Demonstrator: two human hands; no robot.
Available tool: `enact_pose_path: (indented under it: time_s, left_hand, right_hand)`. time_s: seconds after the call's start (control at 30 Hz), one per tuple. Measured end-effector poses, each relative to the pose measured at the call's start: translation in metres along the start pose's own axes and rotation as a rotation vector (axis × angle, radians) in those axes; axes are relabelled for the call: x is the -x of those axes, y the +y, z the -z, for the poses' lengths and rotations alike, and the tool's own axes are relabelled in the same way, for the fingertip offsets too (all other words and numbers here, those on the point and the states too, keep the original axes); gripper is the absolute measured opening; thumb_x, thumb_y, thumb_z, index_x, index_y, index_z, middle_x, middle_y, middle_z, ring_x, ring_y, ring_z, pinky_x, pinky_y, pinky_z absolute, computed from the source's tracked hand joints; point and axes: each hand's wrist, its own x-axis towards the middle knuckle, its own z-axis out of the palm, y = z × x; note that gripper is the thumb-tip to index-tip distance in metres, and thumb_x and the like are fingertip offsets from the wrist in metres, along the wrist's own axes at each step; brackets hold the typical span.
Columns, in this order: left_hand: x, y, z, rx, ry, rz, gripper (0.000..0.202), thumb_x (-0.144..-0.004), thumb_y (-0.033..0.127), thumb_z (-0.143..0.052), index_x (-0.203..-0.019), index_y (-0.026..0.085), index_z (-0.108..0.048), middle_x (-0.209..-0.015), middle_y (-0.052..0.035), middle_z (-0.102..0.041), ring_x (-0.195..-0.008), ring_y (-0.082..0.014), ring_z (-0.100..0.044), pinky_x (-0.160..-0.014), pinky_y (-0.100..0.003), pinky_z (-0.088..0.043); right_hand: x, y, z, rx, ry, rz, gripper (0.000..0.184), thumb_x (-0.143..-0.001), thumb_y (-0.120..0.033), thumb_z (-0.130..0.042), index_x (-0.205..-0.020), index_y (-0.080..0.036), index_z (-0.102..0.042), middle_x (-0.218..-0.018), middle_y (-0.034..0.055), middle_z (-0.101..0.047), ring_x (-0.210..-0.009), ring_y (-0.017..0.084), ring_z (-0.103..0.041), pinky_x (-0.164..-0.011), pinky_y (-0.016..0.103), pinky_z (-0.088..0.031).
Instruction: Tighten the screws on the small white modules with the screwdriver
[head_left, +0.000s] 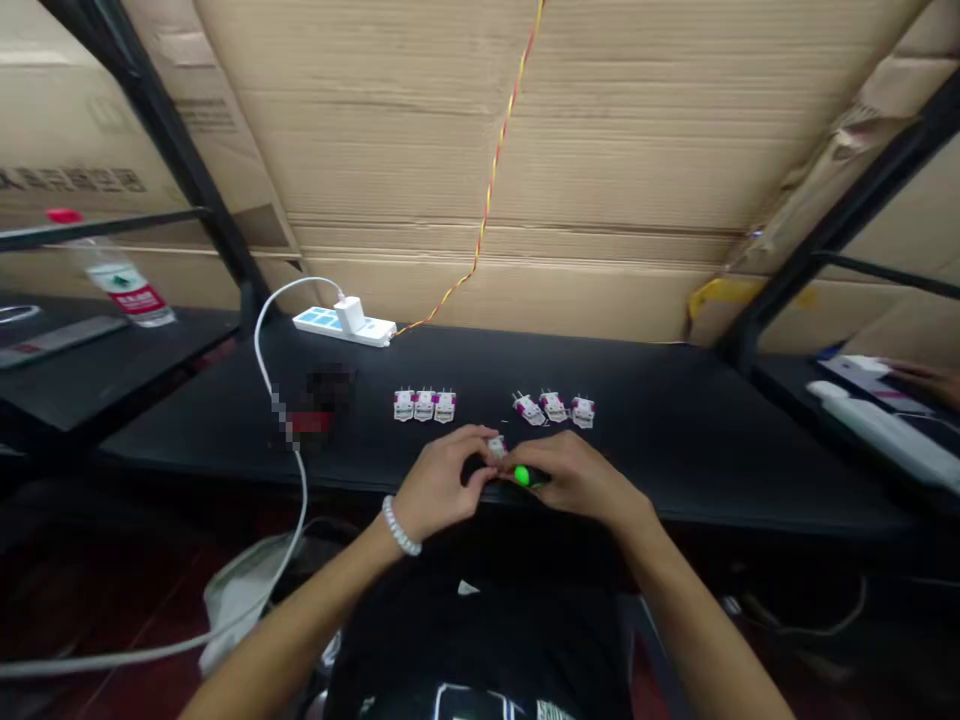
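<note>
the left hand (444, 480) pinches a small white piece (497, 446) between thumb and forefinger; the right hand (574, 475) is closed around a black tool with a bright green end (522, 476). the piece sits between the two sets of fingertips, toward the bench's near edge; its long axis is too hidden to tell. the tool lies just right of it, roughly crosswise. farther out on the bench (675, 430), three white-and-purple parts (424, 404) lie beyond the left hand, and three looser ones (553, 406) beyond the right, prongs mostly facing away.
</note>
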Motion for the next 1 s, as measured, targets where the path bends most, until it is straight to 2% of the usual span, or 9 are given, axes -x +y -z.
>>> enact_pose_path:
  time_s: [0.07,0.1,0.2,0.37,0.43,0.5,0.6,0.8,1.0]
  left_hand:
    - [0.0,0.001,-0.001,-0.002,0.013,-0.008,0.01,-0.091,0.012,-0.071,-0.09,0.021,-0.073,-0.131,-0.0107,-0.079,-0.121,-0.0281,-0.077,-0.111,-0.045,-0.06]
    - [0.001,0.001,-0.001,-0.003,0.018,-0.01,0.01,-0.091,0.012,-0.07,-0.089,0.021,-0.072,-0.131,-0.0109,-0.079,-0.121,-0.0279,-0.077,-0.111,-0.044,-0.06]
    - [0.001,0.002,-0.002,0.002,0.01,-0.012,0.01,-0.092,0.012,-0.07,-0.088,0.021,-0.072,-0.132,-0.0109,-0.078,-0.121,-0.0277,-0.077,-0.111,-0.043,-0.06]
    - [0.0,0.002,-0.002,0.004,0.0,0.005,0.009,-0.092,0.014,-0.07,-0.088,0.022,-0.072,-0.132,-0.0105,-0.078,-0.122,-0.0287,-0.077,-0.11,-0.045,-0.06]
    - [0.0,0.002,-0.002,0.006,0.006,0.003,0.01,-0.092,0.013,-0.07,-0.087,0.022,-0.071,-0.132,-0.0107,-0.078,-0.122,-0.0286,-0.077,-0.11,-0.044,-0.06]
    - [0.0,0.002,-0.002,0.004,0.005,-0.002,0.01,-0.092,0.013,-0.071,-0.087,0.022,-0.071,-0.132,-0.0107,-0.079,-0.122,-0.0284,-0.077,-0.11,-0.043,-0.06]
    - [0.0,0.002,-0.002,0.0,0.003,0.0,0.01,-0.093,0.013,-0.071,-0.088,0.021,-0.071,-0.132,-0.0108,-0.079,-0.122,-0.0286,-0.077,-0.111,-0.044,-0.06]
    - [0.0,0.001,-0.003,0.01,0.012,-0.001,0.01,-0.092,0.012,-0.07,-0.089,0.021,-0.071,-0.132,-0.0106,-0.078,-0.122,-0.0285,-0.076,-0.11,-0.044,-0.059]
    - [0.0,0.001,-0.002,0.01,0.01,-0.001,0.01,-0.093,0.013,-0.07,-0.089,0.022,-0.071,-0.132,-0.0105,-0.078,-0.122,-0.0283,-0.077,-0.11,-0.043,-0.06]
  right_hand:
    - [-0.001,-0.004,0.006,-0.015,0.019,-0.004,0.006,-0.102,-0.022,-0.069,-0.106,-0.022,-0.073,-0.095,0.0054,-0.08,-0.077,0.018,-0.072,-0.069,0.028,-0.051]
    - [0.0,-0.008,0.011,-0.03,0.039,-0.002,0.007,-0.102,-0.029,-0.07,-0.104,-0.022,-0.071,-0.096,0.0059,-0.078,-0.078,0.019,-0.071,-0.07,0.029,-0.052]
    - [0.008,-0.02,0.038,-0.062,0.131,0.006,0.005,-0.105,-0.027,-0.061,-0.105,-0.023,-0.063,-0.097,0.0062,-0.069,-0.086,0.02,-0.066,-0.077,0.032,-0.055]
    - [0.03,-0.033,0.073,-0.147,0.395,-0.052,0.023,-0.109,-0.042,-0.049,-0.125,-0.028,-0.059,-0.112,0.0108,-0.06,-0.104,0.027,-0.061,-0.091,0.045,-0.058]
    - [0.031,-0.032,0.072,-0.177,0.586,-0.065,0.025,-0.107,-0.044,-0.057,-0.127,-0.03,-0.062,-0.114,0.0111,-0.062,-0.105,0.028,-0.062,-0.09,0.046,-0.058]
    - [0.024,-0.03,0.064,-0.381,0.777,-0.054,0.026,-0.109,-0.045,-0.057,-0.13,-0.032,-0.058,-0.108,0.0078,-0.066,-0.092,0.024,-0.065,-0.074,0.039,-0.057]
    - [0.006,-0.027,0.045,-0.549,0.916,-0.037,0.025,-0.11,-0.048,-0.057,-0.128,-0.032,-0.054,-0.097,0.0034,-0.072,-0.082,0.02,-0.068,-0.063,0.031,-0.054]
    - [-0.017,-0.02,0.017,-0.636,0.824,-0.073,0.029,-0.11,-0.052,-0.057,-0.127,-0.03,-0.05,-0.093,0.0012,-0.071,-0.077,0.017,-0.068,-0.062,0.029,-0.053]
    - [-0.017,-0.016,0.013,-0.606,0.803,-0.094,0.03,-0.11,-0.053,-0.055,-0.128,-0.03,-0.049,-0.092,0.0016,-0.07,-0.078,0.018,-0.068,-0.064,0.03,-0.056]
